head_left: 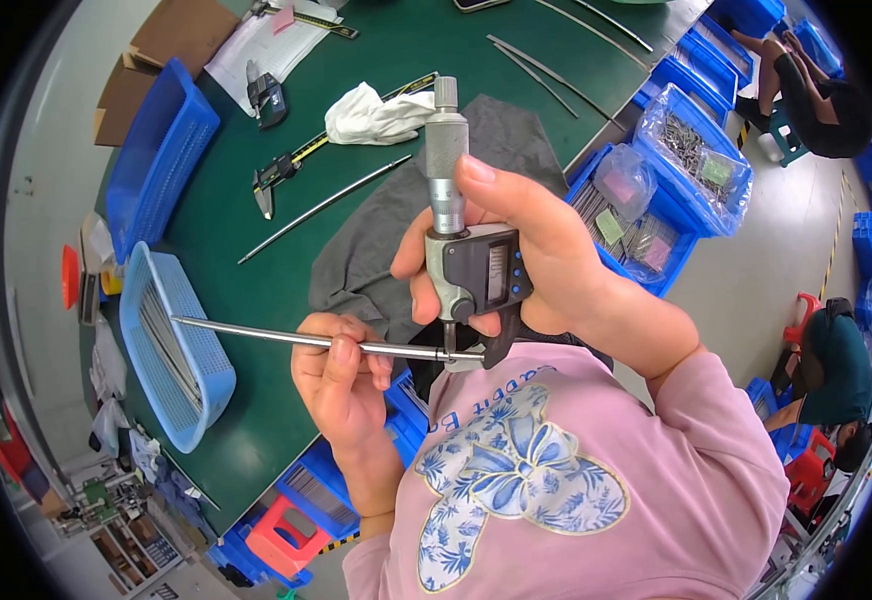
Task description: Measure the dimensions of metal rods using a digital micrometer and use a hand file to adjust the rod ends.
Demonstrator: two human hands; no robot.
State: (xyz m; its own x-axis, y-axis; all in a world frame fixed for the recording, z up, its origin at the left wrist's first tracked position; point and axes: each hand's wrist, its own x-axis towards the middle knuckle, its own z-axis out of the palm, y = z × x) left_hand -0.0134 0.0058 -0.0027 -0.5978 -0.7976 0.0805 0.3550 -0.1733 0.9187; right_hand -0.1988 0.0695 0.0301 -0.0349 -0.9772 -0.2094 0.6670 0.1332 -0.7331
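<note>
My right hand (556, 245) is wrapped round a digital micrometer (459, 265), held upright with its silver thimble at the top. The thumb lies against the thimble, and the small display faces me. Between finger and thumb, my left hand (328, 395) pinches a thin, shiny metal rod (241, 329). The rod's right end sits in the micrometer's measuring gap, at the foot of its frame. Its left end reaches over a light blue basket (218, 375) in which several similar rods lie.
On the green table (266, 400) are a dark grey cloth (371, 240), white gloves (376, 115), calipers (276, 172) and another rod (326, 208). A taller blue basket (161, 160) stands left. Blue bins (671, 245) of metal parts stand right, with people sitting beyond.
</note>
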